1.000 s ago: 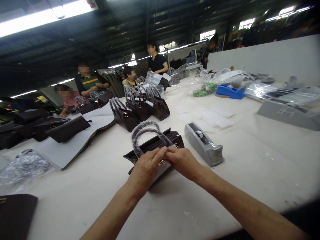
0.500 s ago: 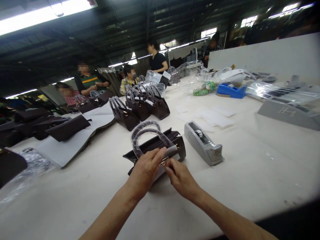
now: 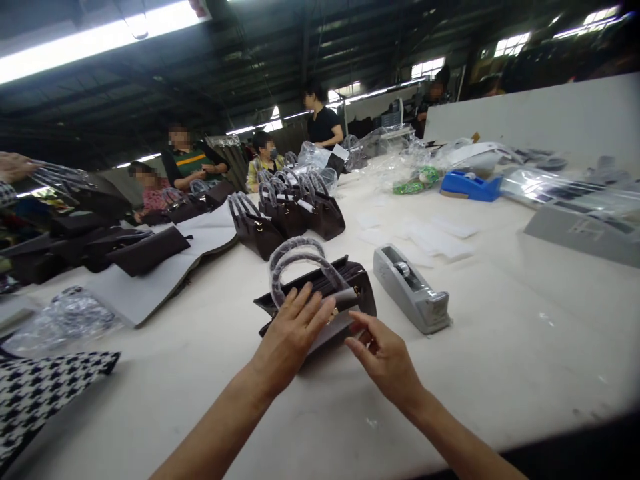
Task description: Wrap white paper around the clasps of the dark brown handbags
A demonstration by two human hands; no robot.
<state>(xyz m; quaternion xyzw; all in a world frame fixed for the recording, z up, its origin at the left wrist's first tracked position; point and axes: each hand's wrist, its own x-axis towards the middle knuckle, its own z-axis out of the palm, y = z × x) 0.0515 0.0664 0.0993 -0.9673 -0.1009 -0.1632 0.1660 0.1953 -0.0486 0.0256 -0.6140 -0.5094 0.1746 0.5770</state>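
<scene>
A dark brown handbag (image 3: pixel 363 287) stands on the white table in front of me, its two handles wrapped in clear plastic. My left hand (image 3: pixel 295 327) lies with outstretched fingers against the bag's front near the top edge, partly hiding it. Pale sheet material (image 3: pixel 336 330) covers part of the front panel, and gold hardware shows beside my fingertips. Just right of the bag, my right hand (image 3: pixel 385 350) has thumb and fingers apart, with nothing visible between them. A grey tape dispenser (image 3: pixel 413 290) sits close by on the right.
Several wrapped-handle handbags (image 3: pixel 285 217) stand behind. A blue tape dispenser (image 3: pixel 470 185) and a larger grey dispenser (image 3: pixel 580 233) are at the right. Dark bag pieces (image 3: pixel 147 250) and plastic wrap (image 3: pixel 75 320) lie left. A houndstooth-patterned item (image 3: pixel 45 393) is at lower left. Co-workers are beyond the table.
My right hand has come off the gold hardware, opened and moved slightly right. At the left, a co-worker's hand with a plastic-wrapped bag and a houndstooth-patterned item have come into view.
</scene>
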